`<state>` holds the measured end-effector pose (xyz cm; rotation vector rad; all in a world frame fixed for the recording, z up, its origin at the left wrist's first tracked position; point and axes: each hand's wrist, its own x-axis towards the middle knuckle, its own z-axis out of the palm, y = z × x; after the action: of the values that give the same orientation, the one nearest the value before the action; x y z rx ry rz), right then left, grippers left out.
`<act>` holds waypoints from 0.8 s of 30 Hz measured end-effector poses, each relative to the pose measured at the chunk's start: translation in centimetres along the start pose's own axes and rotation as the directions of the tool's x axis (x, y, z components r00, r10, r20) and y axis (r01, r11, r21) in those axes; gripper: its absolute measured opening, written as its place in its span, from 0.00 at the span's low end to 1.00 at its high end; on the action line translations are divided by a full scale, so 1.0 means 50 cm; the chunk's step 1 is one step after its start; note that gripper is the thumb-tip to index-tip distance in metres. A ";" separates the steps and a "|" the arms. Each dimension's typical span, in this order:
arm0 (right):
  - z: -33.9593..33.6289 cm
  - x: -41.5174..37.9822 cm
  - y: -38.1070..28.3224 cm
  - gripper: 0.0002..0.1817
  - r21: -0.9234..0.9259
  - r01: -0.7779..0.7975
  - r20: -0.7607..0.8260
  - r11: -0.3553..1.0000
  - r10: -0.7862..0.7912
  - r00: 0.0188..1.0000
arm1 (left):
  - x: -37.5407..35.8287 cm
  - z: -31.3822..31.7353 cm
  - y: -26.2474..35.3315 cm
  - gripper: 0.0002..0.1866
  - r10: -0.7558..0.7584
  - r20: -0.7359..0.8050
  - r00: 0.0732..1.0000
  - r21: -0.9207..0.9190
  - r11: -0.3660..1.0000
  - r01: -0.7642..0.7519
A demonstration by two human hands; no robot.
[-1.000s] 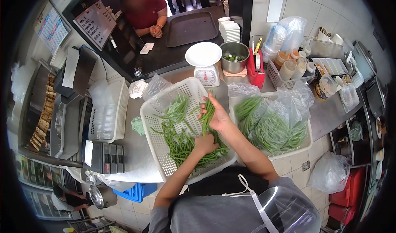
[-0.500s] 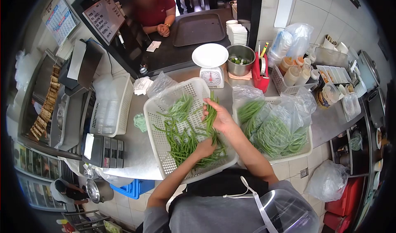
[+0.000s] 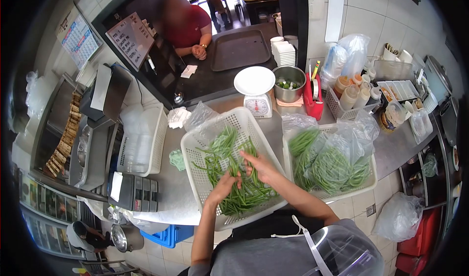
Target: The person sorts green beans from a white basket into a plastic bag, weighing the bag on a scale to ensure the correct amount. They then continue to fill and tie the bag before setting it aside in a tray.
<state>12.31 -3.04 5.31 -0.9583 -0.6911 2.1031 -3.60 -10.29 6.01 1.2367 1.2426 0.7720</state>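
Note:
A white perforated basket (image 3: 194,149) in front of me holds loose green beans (image 3: 244,198). My right hand (image 3: 263,168) is closed around a small bunch of beans on the basket's right side, some tips sticking up past the fingers. Close by on the left, my left hand (image 3: 223,187) has its fingers closed on beans low in the basket. A crumpled clear bag with beans lies at the basket's far end. Bagged green beans (image 3: 337,168) fill a second white basket (image 3: 373,176) to the right.
Beyond the basket stand a white kitchen scale (image 3: 258,105), a steel pot (image 3: 288,93) and a red holder (image 3: 314,100). Squeeze bottles (image 3: 349,96) sit farther right. A tub of plastic containers (image 3: 159,144) is at left. Across the counter a person leans near a dark tray (image 3: 241,51).
My right hand has lowered into the basket with its beans. My left hand has moved left and slightly up, away from the right side. The view has shifted a little.

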 end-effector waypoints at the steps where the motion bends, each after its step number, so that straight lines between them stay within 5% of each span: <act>1: -0.005 0.007 0.003 0.15 -0.039 -0.025 0.017 0.999 0.026 1.000 | 0.004 -0.001 0.000 0.07 0.037 0.017 0.999 0.088 0.995 -0.039; 4: -0.018 0.017 0.031 0.14 -0.182 -0.102 0.109 0.978 0.124 0.986 | 0.007 0.021 0.008 0.07 -0.014 0.087 0.996 0.097 0.995 0.005; 11: -0.004 0.006 0.026 0.11 -0.280 0.065 0.175 0.958 -0.016 0.984 | 0.013 0.015 0.009 0.12 -0.028 0.063 0.998 -0.149 0.988 0.037; 17: -0.009 0.022 0.002 0.10 0.150 0.225 -0.153 0.963 -0.203 0.967 | -0.003 0.013 -0.017 0.13 -0.021 0.048 0.999 -0.234 0.972 0.031; 20: -0.019 0.015 -0.001 0.10 0.140 0.134 -0.117 0.981 -0.118 0.986 | -0.014 0.001 -0.018 0.13 -0.003 -0.034 0.999 -0.442 0.897 -0.012; 21: -0.021 0.014 0.013 0.11 -0.035 0.204 -0.025 0.978 -0.205 0.978 | -0.019 0.003 0.004 0.12 -0.004 -0.088 0.996 -0.531 0.846 -0.043; 24: 0.010 -0.002 0.046 0.09 -0.141 0.074 0.067 0.987 -0.065 0.996 | -0.017 0.018 0.073 0.12 -0.045 -0.240 0.970 -0.639 0.759 -0.123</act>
<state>11.07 -4.57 4.02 -0.9355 -0.9049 2.0510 -2.26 -10.49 9.62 0.5980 0.9959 1.2883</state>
